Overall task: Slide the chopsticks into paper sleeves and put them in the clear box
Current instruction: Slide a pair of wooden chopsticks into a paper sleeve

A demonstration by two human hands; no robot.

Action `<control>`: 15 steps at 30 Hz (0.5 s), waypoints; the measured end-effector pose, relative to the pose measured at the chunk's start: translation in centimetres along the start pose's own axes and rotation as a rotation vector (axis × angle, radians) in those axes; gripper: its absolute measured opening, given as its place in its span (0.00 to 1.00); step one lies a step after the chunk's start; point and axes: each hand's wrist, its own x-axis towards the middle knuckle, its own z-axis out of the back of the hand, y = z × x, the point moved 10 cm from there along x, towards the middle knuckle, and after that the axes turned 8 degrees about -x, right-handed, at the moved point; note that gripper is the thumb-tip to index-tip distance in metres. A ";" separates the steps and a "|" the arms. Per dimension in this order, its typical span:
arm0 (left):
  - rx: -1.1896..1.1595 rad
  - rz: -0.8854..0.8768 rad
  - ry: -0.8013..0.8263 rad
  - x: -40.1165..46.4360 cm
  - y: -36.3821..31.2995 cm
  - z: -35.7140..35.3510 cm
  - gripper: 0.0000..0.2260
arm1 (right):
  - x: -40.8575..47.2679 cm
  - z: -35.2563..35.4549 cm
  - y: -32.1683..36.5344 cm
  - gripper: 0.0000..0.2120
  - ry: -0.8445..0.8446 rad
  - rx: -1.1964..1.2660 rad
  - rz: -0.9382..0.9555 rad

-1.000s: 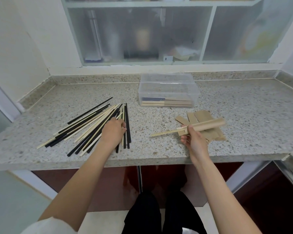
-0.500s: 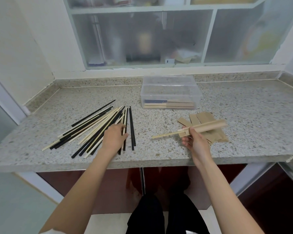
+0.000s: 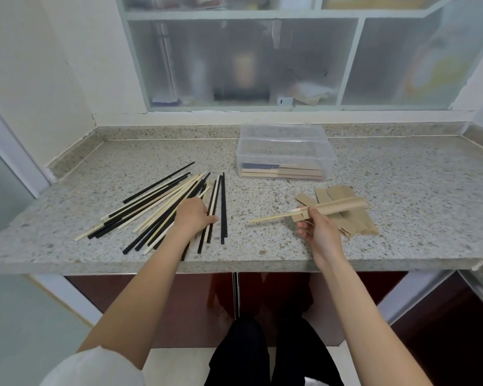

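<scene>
Several loose black and pale wooden chopsticks [image 3: 162,201] lie fanned out on the left of the granite counter [image 3: 262,246]. My left hand [image 3: 194,217] rests on the right side of this pile, fingers reaching over the sticks. My right hand [image 3: 319,232] holds a brown paper sleeve [image 3: 343,206] just above the counter, with one pale chopstick [image 3: 271,217] sticking out of its left end. A pile of empty brown sleeves [image 3: 357,221] lies under and behind it. The clear box [image 3: 285,154] stands at the back middle and holds a few sleeved pairs.
The counter's front edge runs just below both hands. A raised stone lip and a wall with frosted windows [image 3: 246,59] close off the back. Dark red cabinet doors [image 3: 262,302] are under the counter, and my legs in black trousers [image 3: 262,358] stand below.
My left hand has shifted slightly on the chopstick pile, fingers now stretched over the right-hand sticks. My right hand keeps holding the sleeve with the chopstick, almost unmoved.
</scene>
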 end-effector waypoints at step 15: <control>-0.008 -0.201 -0.227 0.5 0.8 2.2 0.05 | 0.0 -0.6 0.1 0.12 -0.001 -0.015 -0.004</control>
